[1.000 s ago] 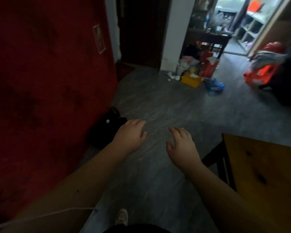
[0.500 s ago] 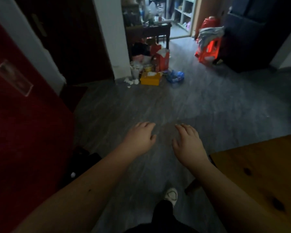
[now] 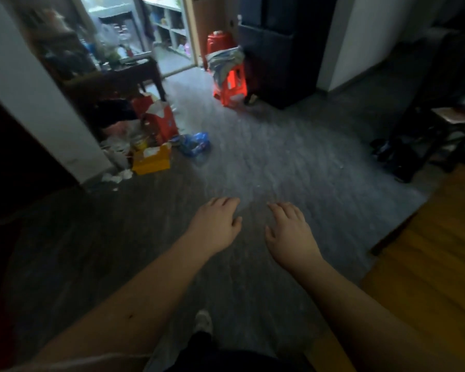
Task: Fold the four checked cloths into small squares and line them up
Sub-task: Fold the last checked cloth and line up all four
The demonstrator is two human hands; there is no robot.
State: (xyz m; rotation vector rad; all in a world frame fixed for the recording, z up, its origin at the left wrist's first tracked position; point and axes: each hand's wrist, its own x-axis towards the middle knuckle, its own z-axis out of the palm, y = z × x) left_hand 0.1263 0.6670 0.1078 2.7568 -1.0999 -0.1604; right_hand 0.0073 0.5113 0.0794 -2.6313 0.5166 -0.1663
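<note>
hovering over floor (image 3: 279, 162): left hand (image 3: 215, 226), right hand (image 3: 290, 234), fingers (image 3: 224, 203) relaxed, empty; wooden table (image 3: 427, 264) right, clutter (image 3: 151, 159) ahead.

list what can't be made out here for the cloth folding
1. Checked cloths: none show in the head view; the frame edge cuts off the wooden table.
2. Clutter around the yellow box: blurred.
3. Fabric on the red stool: too small and dim to identify.

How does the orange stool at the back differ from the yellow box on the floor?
The orange stool stands taller and farther back, beside the dark cabinet; the yellow box sits low and nearer, by the white wall. The stool carries a draped grey cloth; the box shows white paper on top. Both rest on the grey floor.
</note>
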